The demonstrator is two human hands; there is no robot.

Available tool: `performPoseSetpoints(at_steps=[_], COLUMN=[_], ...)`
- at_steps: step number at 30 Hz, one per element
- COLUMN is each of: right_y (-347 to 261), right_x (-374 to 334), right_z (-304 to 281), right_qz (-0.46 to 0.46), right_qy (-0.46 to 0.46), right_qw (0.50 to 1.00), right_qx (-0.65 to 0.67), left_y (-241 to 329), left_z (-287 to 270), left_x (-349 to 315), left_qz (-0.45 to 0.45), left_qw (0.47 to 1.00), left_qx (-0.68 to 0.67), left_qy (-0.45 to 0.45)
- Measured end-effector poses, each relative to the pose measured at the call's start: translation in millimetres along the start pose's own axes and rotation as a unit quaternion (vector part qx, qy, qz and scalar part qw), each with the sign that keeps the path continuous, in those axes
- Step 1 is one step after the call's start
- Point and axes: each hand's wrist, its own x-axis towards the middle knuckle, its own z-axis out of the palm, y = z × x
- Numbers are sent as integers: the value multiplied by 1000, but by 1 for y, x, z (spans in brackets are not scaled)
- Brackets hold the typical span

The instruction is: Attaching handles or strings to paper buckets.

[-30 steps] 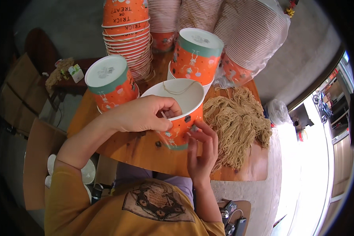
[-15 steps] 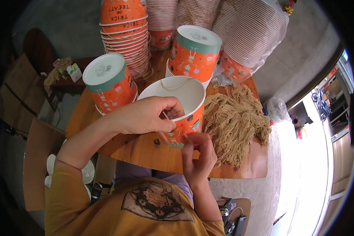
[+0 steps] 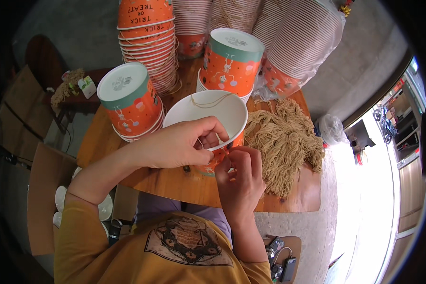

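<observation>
A paper bucket, white inside and orange with a green base outside, tilts toward me at the table's near edge. A thin tan string loops inside it by the far rim. My left hand is closed at the bucket's near rim, fingers curled inside and thumb outside. Just below that rim, my right hand pinches against the outer wall; what sits between its fingertips is too small to make out. To the right of the bucket lies a heap of tan strings.
Upside-down orange buckets stand left of my work, with another stack behind it. Taller bucket stacks and plastic-wrapped ones line the table's back. A cardboard box is on the floor at left.
My right hand has moved up, closer to the bucket's near rim. My left hand stays at the rim with its fingers slightly shifted. The bucket is tipped a little more toward me.
</observation>
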Motion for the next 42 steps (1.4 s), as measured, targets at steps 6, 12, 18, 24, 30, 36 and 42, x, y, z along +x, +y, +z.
performPoseSetpoints(at_steps=[6, 12, 18, 24, 30, 36, 42], right_y=[-3, -3, 0, 1, 5, 5, 7], right_x=[0, 1, -2, -1, -1, 0, -2], right_z=[-1, -2, -1, -8, -10, -11, -9], right_qz=[12, 11, 13, 61, 159, 245, 270], right_qy=[-4, 0, 18, -15, -75, -109, -134], right_qw=[1000, 1000, 999, 996, 958, 899, 875], right_qx=[-5, -20, -28, 65, 228, 345, 378], left_y=[0, 9, 3, 12, 2, -4, -12], left_z=[3, 5, 9, 15, 19, 18, 17], left_x=[0, -1, 0, 0, 2, 2, 2], left_qz=[-6, -30, 21, 5, 173, 197, 227], left_qw=[1000, 999, 998, 999, 970, 961, 936], left_qx=[13, 43, 58, 5, 147, 170, 234], left_qy=[6, 0, 9, 39, 82, 98, 130])
